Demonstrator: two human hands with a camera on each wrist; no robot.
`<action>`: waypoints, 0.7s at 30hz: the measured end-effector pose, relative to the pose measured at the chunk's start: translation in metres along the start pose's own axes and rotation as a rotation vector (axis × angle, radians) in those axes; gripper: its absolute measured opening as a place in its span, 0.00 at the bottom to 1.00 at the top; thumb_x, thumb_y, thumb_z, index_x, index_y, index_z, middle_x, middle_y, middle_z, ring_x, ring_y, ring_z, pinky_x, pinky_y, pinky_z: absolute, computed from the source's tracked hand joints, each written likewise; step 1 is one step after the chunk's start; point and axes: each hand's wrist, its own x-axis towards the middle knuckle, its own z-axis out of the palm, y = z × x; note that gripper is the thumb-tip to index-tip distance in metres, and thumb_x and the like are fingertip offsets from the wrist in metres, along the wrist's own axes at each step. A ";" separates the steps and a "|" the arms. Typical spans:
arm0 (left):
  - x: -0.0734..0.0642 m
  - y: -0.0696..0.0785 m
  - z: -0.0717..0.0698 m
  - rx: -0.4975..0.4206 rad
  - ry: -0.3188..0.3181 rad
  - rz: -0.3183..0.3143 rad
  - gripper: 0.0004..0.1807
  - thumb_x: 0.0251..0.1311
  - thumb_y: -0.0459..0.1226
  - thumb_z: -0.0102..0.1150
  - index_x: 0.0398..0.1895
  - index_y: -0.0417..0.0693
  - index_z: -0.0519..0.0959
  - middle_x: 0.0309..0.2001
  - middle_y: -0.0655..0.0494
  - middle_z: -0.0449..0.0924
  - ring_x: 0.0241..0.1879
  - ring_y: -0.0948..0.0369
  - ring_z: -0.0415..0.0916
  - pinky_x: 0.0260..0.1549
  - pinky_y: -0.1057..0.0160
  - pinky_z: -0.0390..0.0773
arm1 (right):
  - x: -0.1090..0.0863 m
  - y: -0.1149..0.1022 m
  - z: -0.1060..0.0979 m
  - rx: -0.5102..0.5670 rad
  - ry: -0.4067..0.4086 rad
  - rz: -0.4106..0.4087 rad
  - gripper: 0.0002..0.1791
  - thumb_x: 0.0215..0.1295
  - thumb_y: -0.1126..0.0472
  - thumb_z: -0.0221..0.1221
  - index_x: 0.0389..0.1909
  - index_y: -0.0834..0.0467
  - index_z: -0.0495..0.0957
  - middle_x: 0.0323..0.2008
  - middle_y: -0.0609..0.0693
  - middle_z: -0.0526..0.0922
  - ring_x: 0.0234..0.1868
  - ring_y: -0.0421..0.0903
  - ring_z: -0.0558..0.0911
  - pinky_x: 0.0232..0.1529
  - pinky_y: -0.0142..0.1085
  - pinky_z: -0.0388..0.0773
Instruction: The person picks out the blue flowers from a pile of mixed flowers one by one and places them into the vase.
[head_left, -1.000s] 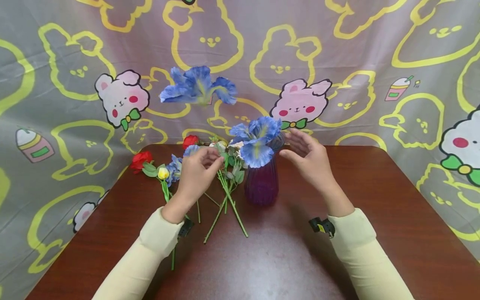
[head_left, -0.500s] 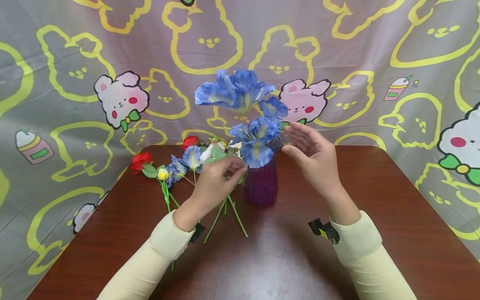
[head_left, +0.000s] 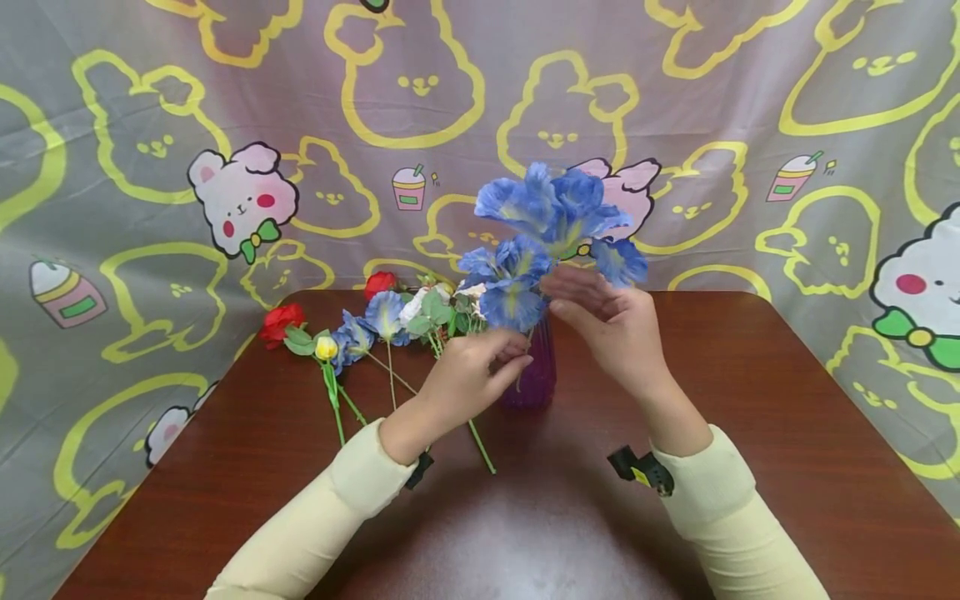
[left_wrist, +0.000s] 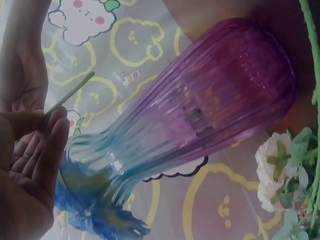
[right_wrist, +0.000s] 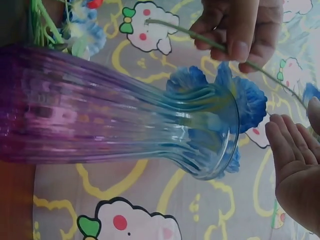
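Observation:
My left hand [head_left: 474,371] pinches the green stem [right_wrist: 205,40] of a large blue iris [head_left: 551,208] between thumb and fingers. The stem's cut end sticks out free below the pinch. My right hand [head_left: 615,333] is raised beside the bloom, its fingers [right_wrist: 295,140] extended near the upper stem. Just beyond both hands stands a ribbed glass vase [head_left: 540,379], purple below and fading to blue at its flared mouth. Another blue iris [head_left: 513,287] shows at the vase's mouth. In the head view, the hands and blooms hide much of the vase's upper part.
Left of the vase, several artificial flowers lie on the brown table [head_left: 750,433]: a red rose [head_left: 282,325], a yellow tulip [head_left: 326,347], blue irises [head_left: 386,315] and white roses [head_left: 415,307]. A cartoon-printed curtain [head_left: 465,92] hangs behind the table.
My left hand has carried the large iris rightward and somewhat lower, from over the lying flowers to the vase. My right hand has shifted slightly left, toward the stem.

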 end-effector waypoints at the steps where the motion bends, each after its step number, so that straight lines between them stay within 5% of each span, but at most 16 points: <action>1: 0.000 0.000 0.002 -0.002 -0.004 0.002 0.06 0.56 0.29 0.67 0.35 0.38 0.80 0.30 0.54 0.84 0.29 0.64 0.81 0.31 0.72 0.78 | 0.000 0.000 0.000 0.011 0.004 -0.004 0.16 0.61 0.75 0.61 0.51 0.69 0.79 0.44 0.60 0.85 0.48 0.47 0.84 0.49 0.36 0.78; 10: 0.004 0.002 0.011 -0.029 -0.038 -0.001 0.04 0.57 0.29 0.66 0.34 0.39 0.81 0.30 0.54 0.83 0.29 0.64 0.81 0.33 0.75 0.76 | -0.001 0.002 -0.002 0.220 0.014 0.033 0.10 0.62 0.75 0.61 0.45 0.72 0.79 0.39 0.56 0.87 0.44 0.49 0.85 0.48 0.40 0.79; 21: 0.006 0.004 0.019 -0.064 -0.054 -0.022 0.04 0.57 0.29 0.66 0.34 0.37 0.80 0.30 0.53 0.84 0.29 0.63 0.82 0.34 0.76 0.76 | -0.003 0.005 -0.003 0.306 0.073 0.110 0.10 0.62 0.78 0.58 0.44 0.80 0.75 0.35 0.56 0.87 0.38 0.51 0.87 0.41 0.44 0.81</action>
